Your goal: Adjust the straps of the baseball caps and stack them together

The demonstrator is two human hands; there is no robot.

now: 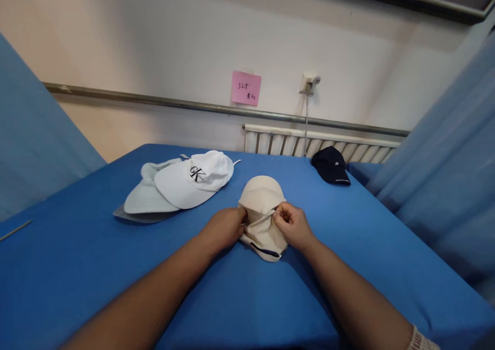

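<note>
A beige baseball cap (pixel 264 198) lies on the blue-covered table (pixel 247 298), its brim pointing away from me and its crown creased toward me. My left hand (pixel 228 227) is closed on the cap's left side, the fingertips partly hidden by the fabric. On the other side, my right hand (pixel 293 225) pinches a fold of the crown between thumb and fingers. A dark strip shows along the cap's near edge.
White caps (pixel 204 177) overlap in a pile on the left, the top one with black letters. A dark navy cap (pixel 330 165) lies at the far right. Behind the table are a radiator (pixel 270 141) and wall rail (pixel 174 102); blue curtains (pixel 444 185) hang at both sides.
</note>
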